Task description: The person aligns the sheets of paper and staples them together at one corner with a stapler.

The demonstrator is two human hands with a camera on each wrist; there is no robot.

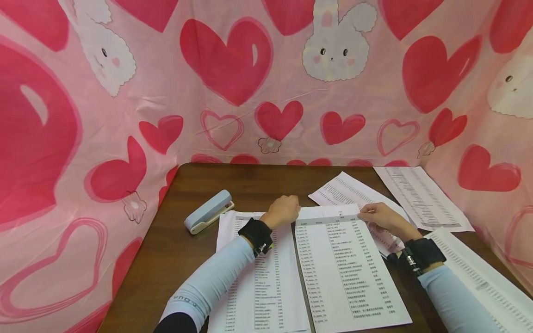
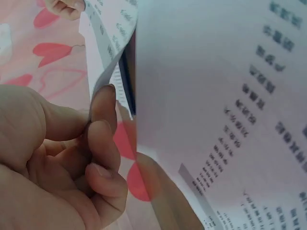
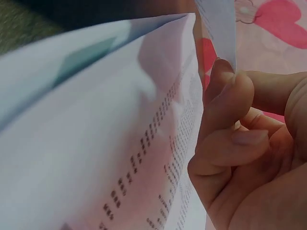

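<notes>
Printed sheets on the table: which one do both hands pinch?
The middle sheet, just right of the leftmost papers: the left hand and right hand pinch its top edge; the others are not pinched.

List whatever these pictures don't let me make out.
Print on the held sheet: head view, too small to read.
Print on the near sheet: left wrist view, blurred.
Part of the left sheets: head view, behind the left sleeve.
Far-right sheet, near end: head view, cut off by frame.
Stapler, inside: head view, hidden by casing.
</notes>
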